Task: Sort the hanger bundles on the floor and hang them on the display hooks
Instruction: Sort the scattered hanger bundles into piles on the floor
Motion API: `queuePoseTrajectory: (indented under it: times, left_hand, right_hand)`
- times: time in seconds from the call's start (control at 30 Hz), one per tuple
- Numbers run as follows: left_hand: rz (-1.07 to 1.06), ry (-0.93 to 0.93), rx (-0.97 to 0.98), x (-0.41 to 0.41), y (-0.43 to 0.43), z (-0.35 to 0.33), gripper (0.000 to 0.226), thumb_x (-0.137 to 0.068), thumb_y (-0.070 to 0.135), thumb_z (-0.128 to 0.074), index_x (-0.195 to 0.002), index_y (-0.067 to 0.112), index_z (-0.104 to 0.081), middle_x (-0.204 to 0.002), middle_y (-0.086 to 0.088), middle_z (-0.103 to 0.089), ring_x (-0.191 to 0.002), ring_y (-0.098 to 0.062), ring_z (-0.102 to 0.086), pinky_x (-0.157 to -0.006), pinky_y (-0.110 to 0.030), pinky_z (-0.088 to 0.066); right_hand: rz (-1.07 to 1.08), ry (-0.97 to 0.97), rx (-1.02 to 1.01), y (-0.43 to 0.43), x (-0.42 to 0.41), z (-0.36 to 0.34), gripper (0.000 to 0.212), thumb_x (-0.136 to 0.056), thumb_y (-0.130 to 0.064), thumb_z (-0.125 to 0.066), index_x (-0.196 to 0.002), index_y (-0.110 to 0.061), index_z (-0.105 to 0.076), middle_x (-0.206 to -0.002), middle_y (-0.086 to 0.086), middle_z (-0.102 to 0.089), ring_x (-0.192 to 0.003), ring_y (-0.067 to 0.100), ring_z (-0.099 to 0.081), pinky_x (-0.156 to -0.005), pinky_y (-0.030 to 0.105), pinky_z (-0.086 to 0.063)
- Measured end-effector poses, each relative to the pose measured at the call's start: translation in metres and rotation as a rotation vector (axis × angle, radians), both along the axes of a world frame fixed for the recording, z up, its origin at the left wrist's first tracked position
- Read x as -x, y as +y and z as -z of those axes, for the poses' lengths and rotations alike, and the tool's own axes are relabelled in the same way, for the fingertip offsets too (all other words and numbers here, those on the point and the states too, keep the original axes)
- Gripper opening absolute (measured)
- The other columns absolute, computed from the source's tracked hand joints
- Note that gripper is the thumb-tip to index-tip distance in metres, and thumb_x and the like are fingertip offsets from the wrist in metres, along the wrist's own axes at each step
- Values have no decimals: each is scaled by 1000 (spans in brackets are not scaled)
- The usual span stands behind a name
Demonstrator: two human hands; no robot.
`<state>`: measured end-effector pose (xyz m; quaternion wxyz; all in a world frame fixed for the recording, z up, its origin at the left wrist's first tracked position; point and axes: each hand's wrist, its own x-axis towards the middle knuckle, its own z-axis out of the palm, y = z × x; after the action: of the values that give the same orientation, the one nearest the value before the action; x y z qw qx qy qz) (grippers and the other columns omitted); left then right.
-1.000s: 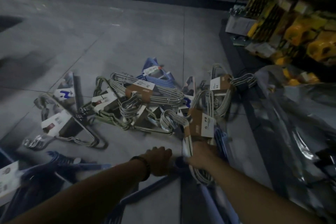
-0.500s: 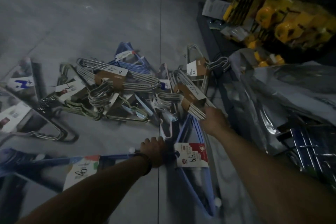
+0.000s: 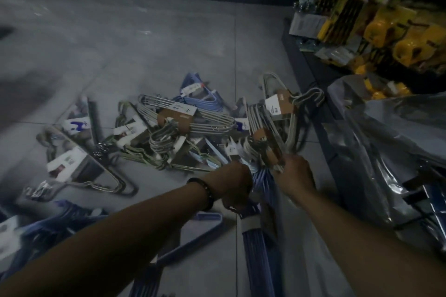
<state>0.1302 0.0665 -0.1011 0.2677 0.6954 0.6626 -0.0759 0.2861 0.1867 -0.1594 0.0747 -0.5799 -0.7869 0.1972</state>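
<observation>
A heap of hanger bundles [image 3: 183,125] with cardboard labels lies on the grey floor tiles. My right hand [image 3: 293,175] is shut on a grey wire hanger bundle [image 3: 268,132] with a brown label, lifted off the floor and tilted. My left hand [image 3: 235,184], a dark bracelet on its wrist, is shut on a blue hanger bundle [image 3: 255,248] that hangs down below it. Another blue bundle [image 3: 200,96] lies at the far side of the heap. No display hooks for hangers are clearly visible.
A low dark shelf base [image 3: 311,84] runs along the right, with yellow packaged goods [image 3: 395,31] above it. Shiny plastic-wrapped goods [image 3: 386,152] lie at the right. More blue hangers [image 3: 48,231] lie at the lower left, chrome hangers [image 3: 79,166] at the left.
My right hand has lifted the grey bundle higher and closer to my left hand. My left hand has raised the blue bundle, which now hangs down. The view has tilted up.
</observation>
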Motion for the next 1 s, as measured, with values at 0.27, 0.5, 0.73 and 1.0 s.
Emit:
queuePoseTrajectory:
  times: [0.27,0.5,0.73,1.0]
  left_hand:
    - [-8,-143,49,98,-62,-68,12,-83,27,-87,-89,22,-77,-86,6,-73,-77,-9,-66,-71,-27,-55]
    - [-140,-150,-88,205,-116,-120,13,-82,27,-88,-86,28,-75,-86,9,-76,-73,-1,-66,-72,-27,-61]
    - [-281,-490,-197,271,-173,-119,20,-74,6,-90,-89,9,-77,-98,-27,-74,-86,-26,-72,-81,-32,-63]
    - [-831,-844,-242,333,-227,-121,28,-98,-8,-60,-118,11,-68,-129,-14,-65,-116,-32,-69,-98,-47,-61]
  right_hand:
    - [24,129,284,-23,69,-19,38,-97,-43,-65,-110,-8,-72,-114,17,-70,-96,31,-66,-79,31,-48]
    - [122,543,500,-64,121,-46,55,-101,-50,-62,-131,-5,-64,-121,13,-68,-114,34,-65,-91,44,-55]
    - [-169,796,943,-59,193,-52,81,-87,-78,-56,-146,-22,-56,-145,15,-57,-134,41,-55,-113,57,-46]
    - [188,1011,810,-122,263,-85,54,-97,-60,-62,-127,-15,-60,-131,9,-60,-113,33,-61,-101,55,-52]
